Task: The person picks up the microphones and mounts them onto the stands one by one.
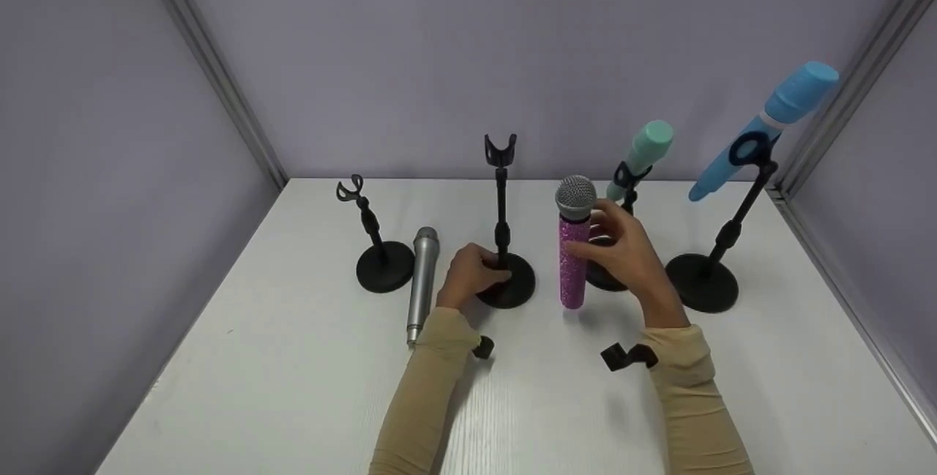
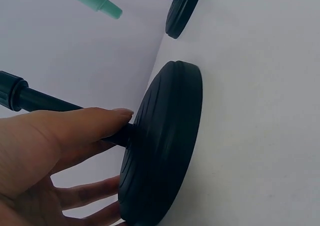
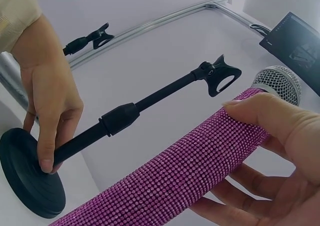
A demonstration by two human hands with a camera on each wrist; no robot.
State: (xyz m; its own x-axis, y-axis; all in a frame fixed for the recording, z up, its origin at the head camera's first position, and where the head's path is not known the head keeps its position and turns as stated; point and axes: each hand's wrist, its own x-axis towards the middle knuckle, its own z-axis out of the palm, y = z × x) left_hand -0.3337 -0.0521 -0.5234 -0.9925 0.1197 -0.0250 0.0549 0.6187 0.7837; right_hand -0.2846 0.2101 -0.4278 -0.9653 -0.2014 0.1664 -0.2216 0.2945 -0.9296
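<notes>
The left hand (image 1: 472, 275) pinches the bottom of the pole of a black microphone stand (image 1: 501, 200), just above its round base (image 2: 162, 141); the stand's clip is unfilled. The right hand (image 1: 622, 252) holds a pink studded microphone (image 1: 573, 263) upright, its silver mesh head on top, to the right of that stand. In the right wrist view, the thumb and fingers (image 3: 255, 108) grip the pink microphone (image 3: 165, 171) near its head, and the stand's clip (image 3: 222, 77) is beyond it. A silver microphone (image 1: 422, 285) lies left of the left hand.
At the left is another black stand (image 1: 384, 268) with an unfilled clip. Behind the right hand, a stand holds a green microphone (image 1: 650, 144). Farther right, a stand (image 1: 703, 283) carries a blue microphone (image 1: 794, 98). Grey walls surround the white table (image 1: 293, 387) at the back and sides.
</notes>
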